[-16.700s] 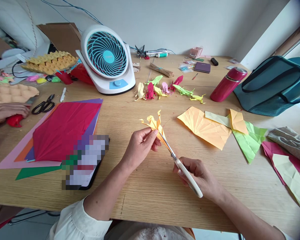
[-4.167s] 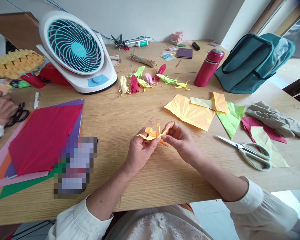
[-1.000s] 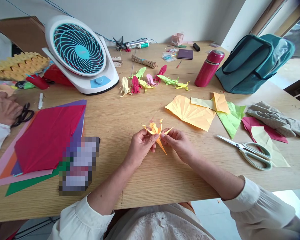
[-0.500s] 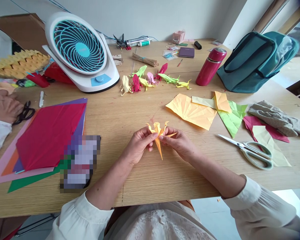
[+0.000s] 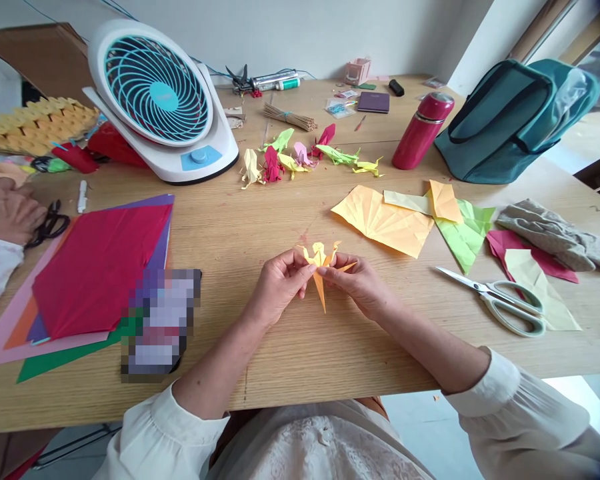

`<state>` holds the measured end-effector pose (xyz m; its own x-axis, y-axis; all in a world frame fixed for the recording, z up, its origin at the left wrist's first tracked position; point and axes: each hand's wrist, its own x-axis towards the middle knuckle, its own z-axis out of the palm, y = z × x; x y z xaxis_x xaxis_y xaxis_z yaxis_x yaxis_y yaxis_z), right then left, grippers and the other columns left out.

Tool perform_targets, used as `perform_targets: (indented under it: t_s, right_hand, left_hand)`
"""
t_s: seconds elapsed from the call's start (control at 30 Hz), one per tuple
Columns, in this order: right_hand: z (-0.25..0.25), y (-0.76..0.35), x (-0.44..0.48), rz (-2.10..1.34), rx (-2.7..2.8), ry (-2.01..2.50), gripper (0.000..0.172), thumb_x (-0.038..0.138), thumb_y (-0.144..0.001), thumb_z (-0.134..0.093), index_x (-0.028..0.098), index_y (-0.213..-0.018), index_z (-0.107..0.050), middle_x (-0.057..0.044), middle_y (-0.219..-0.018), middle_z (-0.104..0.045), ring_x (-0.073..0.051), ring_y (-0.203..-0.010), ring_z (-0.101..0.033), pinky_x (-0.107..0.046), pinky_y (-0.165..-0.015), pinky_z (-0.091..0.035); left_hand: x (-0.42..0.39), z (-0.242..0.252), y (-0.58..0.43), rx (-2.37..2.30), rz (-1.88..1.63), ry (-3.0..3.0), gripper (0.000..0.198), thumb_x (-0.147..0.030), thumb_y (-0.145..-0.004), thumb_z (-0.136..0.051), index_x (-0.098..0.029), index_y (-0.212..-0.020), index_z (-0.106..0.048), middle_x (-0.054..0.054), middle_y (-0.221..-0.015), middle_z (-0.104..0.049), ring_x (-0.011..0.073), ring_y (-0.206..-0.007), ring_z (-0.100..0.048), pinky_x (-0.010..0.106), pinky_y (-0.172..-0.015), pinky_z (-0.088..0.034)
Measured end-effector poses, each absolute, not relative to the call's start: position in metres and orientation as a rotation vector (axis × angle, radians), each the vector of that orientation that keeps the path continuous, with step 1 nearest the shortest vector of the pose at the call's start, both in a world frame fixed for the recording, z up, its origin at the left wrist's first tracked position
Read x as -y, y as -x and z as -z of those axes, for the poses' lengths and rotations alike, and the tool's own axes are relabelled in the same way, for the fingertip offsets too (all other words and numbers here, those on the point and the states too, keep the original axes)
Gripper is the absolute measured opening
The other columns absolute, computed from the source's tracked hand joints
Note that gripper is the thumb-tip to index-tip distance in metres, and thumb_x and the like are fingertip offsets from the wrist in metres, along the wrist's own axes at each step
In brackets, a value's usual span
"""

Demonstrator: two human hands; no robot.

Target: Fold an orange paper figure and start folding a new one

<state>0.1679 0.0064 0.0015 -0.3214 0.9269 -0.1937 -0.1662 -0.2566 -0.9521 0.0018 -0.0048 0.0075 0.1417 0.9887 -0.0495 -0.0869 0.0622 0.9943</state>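
Two hands meet well left of the scissors [image 5: 500, 303], both pinching the orange paper figure [image 5: 321, 261]. Its long point aims back at the person. The left hand [image 5: 280, 283] grips the side away from the scissors, the right hand [image 5: 360, 287] the nearer side.

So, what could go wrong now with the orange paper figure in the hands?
Both the left hand and the right hand pinch the orange origami figure; its thin points might tear or crease wrongly. The scissors lie beside the right forearm, blades bare, so a careless move could catch them.
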Motion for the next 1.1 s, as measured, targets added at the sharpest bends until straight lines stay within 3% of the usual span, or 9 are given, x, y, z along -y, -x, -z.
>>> perform_targets:
  t_s: [0.1, 0.2, 0.33, 0.47, 0.83, 0.97, 1.1]
  right_hand:
    - [-0.004, -0.168, -0.006, -1.726, 1.028, 1.088, 0.043, 0.048, -0.060, -0.089, 0.019, -0.059, -0.058, 0.004, -0.059, -0.051, -0.010, -0.058, -0.039, -0.027, -0.058, -0.028]
    - [-0.005, -0.169, -0.007, -1.812, 0.846, 1.069, 0.044, 0.045, -0.061, -0.090, 0.019, -0.058, -0.055, 0.004, -0.059, -0.049, -0.009, -0.058, -0.040, -0.026, -0.058, -0.031]
    - [-0.004, -0.169, -0.006, -1.908, 0.681, 0.993, 0.040, 0.039, -0.063, -0.090, 0.018, -0.060, -0.055, 0.005, -0.059, -0.048, -0.008, -0.058, -0.040, -0.025, -0.060, -0.037]
    - [-0.007, -0.166, -0.003, -1.953, 0.630, 0.976, 0.040, 0.038, -0.062, -0.090, 0.018, -0.061, -0.055, 0.006, -0.058, -0.048, -0.008, -0.056, -0.039, -0.025, -0.059, -0.038]
    - [-0.014, -0.164, 0.003, -1.913, 0.675, 0.934, 0.042, 0.037, -0.059, -0.091, 0.019, -0.057, -0.053, 0.006, -0.058, -0.047, -0.008, -0.056, -0.041, -0.026, -0.056, -0.033]
    - [-0.013, -0.163, 0.004, -1.868, 0.709, 0.946, 0.040, 0.041, -0.063, -0.089, 0.019, -0.058, -0.055, 0.005, -0.060, -0.049, -0.009, -0.058, -0.041, -0.027, -0.058, -0.035]
    - [-0.012, -0.162, 0.005, -1.823, 0.717, 0.969, 0.038, 0.041, -0.065, -0.088, 0.019, -0.059, -0.057, 0.004, -0.061, -0.051, -0.010, -0.061, -0.045, -0.028, -0.063, -0.036]
  left_hand:
    - [0.008, -0.008, -0.003, -1.102, -1.150, -1.262, 0.018, -0.034, -0.085, -0.070, -0.019, -0.081, -0.060, -0.004, -0.065, -0.056, 0.0067, -0.048, -0.049, 0.018, -0.043, -0.041]
    - [0.011, -0.008, -0.002, -1.215, -1.281, -1.677, 0.003, -0.023, -0.090, -0.064, -0.020, -0.089, -0.063, 0.000, -0.082, -0.064, 0.0097, -0.063, -0.059, 0.020, -0.054, -0.047]
    - [0.014, -0.005, 0.001, -1.208, -1.310, -2.387, 0.019, -0.008, -0.089, -0.058, -0.023, -0.099, -0.067, 0.004, -0.096, -0.069, 0.0145, -0.082, -0.065, 0.025, -0.074, -0.052]
    - [0.015, -0.002, 0.003, -1.180, -1.317, -2.672, 0.023, -0.007, -0.089, -0.060, -0.023, -0.103, -0.067, 0.005, -0.094, -0.072, 0.0167, -0.081, -0.066, 0.027, -0.078, -0.051]
    - [0.015, -0.003, 0.006, -1.173, -1.297, -2.675, 0.018, -0.013, -0.091, -0.059, -0.024, -0.099, -0.070, 0.005, -0.090, -0.075, 0.0168, -0.076, -0.066, 0.028, -0.075, -0.052]
    - [0.016, -0.005, 0.002, -1.228, -1.326, -2.479, 0.015, -0.015, -0.092, -0.059, -0.024, -0.093, -0.069, 0.004, -0.088, -0.074, 0.0161, -0.080, -0.068, 0.027, -0.077, -0.053]
    - [0.019, -0.008, -0.004, -1.234, -1.383, -2.252, 0.009, -0.014, -0.091, -0.061, -0.022, -0.089, -0.065, 0.003, -0.084, -0.070, 0.0135, -0.074, -0.064, 0.024, -0.068, -0.051]
